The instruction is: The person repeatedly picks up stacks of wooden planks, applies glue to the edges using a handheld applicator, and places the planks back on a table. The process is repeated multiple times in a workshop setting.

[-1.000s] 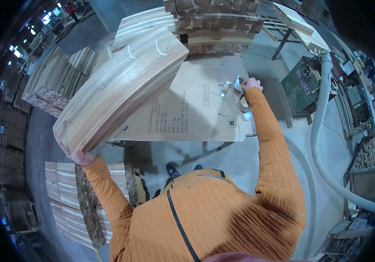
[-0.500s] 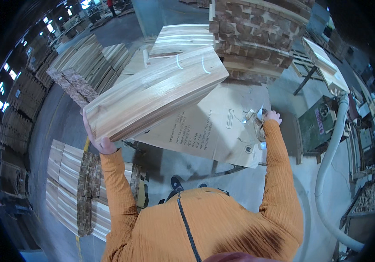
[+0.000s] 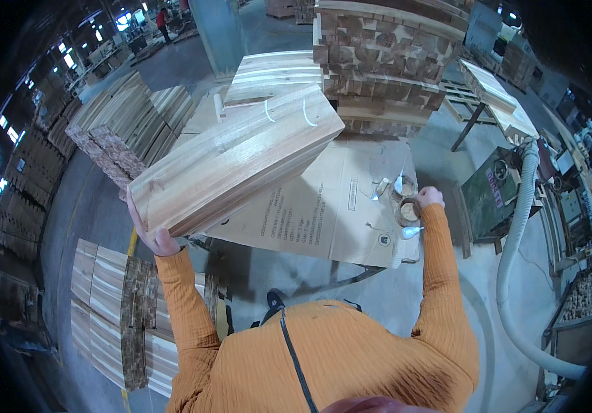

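Note:
My left hand (image 3: 152, 233) is wrapped round the near left end of a thick wooden board (image 3: 234, 151), fingers on its outer end and thumb at its lower corner. The board is tilted above a cardboard sheet (image 3: 309, 213) and has two white curved marks near its far end. At the sheet's right side, my right hand (image 3: 430, 197) is closed beside a small round brown container (image 3: 409, 210) with pale contents. What its fingers hold, if anything, is hidden. Small shiny blue-white pieces (image 3: 411, 233) lie around the container.
Stacked boards (image 3: 378, 62) rise behind the cardboard, with another board pile (image 3: 275, 76) beside them. More stacks (image 3: 120, 127) stand to the left and at lower left (image 3: 106, 303). On the right are a green machine (image 3: 494, 196) and a thick grey hose (image 3: 509, 275).
My right hand has drawn its fingers in and turned at the round container, which now shows more plainly. My left hand still holds the board tilted; the whole view has shifted slightly.

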`<state>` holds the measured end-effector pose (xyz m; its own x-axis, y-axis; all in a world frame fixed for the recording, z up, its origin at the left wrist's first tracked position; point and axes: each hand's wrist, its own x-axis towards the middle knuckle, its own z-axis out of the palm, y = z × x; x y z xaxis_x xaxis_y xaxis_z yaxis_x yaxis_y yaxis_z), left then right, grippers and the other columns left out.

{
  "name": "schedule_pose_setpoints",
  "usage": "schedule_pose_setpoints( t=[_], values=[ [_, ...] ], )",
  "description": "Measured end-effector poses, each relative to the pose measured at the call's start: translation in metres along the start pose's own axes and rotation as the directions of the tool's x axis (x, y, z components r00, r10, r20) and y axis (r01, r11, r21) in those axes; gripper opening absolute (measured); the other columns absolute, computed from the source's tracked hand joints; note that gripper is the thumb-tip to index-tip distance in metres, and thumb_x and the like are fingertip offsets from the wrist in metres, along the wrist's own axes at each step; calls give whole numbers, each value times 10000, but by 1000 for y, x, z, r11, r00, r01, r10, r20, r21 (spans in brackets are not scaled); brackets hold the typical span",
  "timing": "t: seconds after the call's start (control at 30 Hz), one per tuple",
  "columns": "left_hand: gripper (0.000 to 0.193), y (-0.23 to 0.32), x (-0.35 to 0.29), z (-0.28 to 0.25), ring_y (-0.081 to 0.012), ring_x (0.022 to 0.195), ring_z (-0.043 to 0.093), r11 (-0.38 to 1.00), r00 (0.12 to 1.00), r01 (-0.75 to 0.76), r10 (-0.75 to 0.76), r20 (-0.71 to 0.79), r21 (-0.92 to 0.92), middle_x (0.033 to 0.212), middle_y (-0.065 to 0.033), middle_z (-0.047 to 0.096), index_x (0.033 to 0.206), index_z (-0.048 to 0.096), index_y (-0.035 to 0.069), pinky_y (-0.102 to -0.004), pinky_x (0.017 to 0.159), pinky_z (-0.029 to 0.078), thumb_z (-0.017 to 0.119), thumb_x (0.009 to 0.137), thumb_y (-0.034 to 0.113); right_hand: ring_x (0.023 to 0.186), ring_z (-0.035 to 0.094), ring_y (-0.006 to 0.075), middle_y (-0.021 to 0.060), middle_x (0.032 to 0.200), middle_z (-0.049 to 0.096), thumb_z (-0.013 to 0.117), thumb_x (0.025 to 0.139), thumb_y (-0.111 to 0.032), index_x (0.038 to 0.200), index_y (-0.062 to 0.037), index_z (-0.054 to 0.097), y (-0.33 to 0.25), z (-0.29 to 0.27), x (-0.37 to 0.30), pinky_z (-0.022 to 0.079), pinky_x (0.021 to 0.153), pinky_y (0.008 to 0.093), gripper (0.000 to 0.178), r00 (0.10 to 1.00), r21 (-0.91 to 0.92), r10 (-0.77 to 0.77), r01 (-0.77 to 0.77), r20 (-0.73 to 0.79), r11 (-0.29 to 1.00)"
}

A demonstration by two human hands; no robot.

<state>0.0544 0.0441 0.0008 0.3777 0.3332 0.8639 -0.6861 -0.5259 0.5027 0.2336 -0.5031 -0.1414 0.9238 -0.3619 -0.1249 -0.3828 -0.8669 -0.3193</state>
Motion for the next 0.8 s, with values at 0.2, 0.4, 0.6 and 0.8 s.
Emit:
schedule_pose_setpoints(
  t=[0.2, 0.4, 0.6, 0.8],
  values=[
    [998, -5, 1, 0, -292, 1152, 478, 999, 1000, 9, -9, -17, -34, 1277, -214, 432, 1356, 245, -88, -384, 964, 386, 525, 737, 644, 1046, 509, 258, 30, 1022, 600, 687, 681, -250, 819, -198, 702, 7, 9, -19, 410, 877, 450, 149, 998, -172, -50, 43, -37, 984],
    [979, -4, 3, -1, -287, 1137, 492, 996, 999, 31, -32, -14, -89, 1279, -209, 434, 1364, 247, -69, -377, 958, 392, 564, 732, 607, 1049, 497, 255, 17, 1008, 601, 705, 642, -226, 797, -197, 701, 11, 21, -25, 401, 877, 458, 157, 998, -248, -62, 61, 1, 967],
    [881, -8, 4, -1, -281, 1228, 403, 994, 995, 26, -36, -92, -106, 1325, -204, 402, 1382, 249, -33, -379, 1024, 309, 554, 732, 477, 1043, 490, 254, 18, 1035, 579, 677, 676, -236, 795, -196, 694, 16, 30, -22, 404, 875, 456, 127, 995, -250, -95, 88, -16, 964],
    [680, -2, 5, -6, -306, 1262, 354, 1000, 1000, -15, 16, -17, 17, 1343, -227, 380, 1272, 420, -34, -395, 1043, 264, 502, 715, 347, 935, 535, 262, 52, 938, 585, 655, 706, -211, 777, -109, 654, 4, 15, -20, 441, 795, 431, 124, 880, -58, -362, 362, -308, 930]
  ],
)
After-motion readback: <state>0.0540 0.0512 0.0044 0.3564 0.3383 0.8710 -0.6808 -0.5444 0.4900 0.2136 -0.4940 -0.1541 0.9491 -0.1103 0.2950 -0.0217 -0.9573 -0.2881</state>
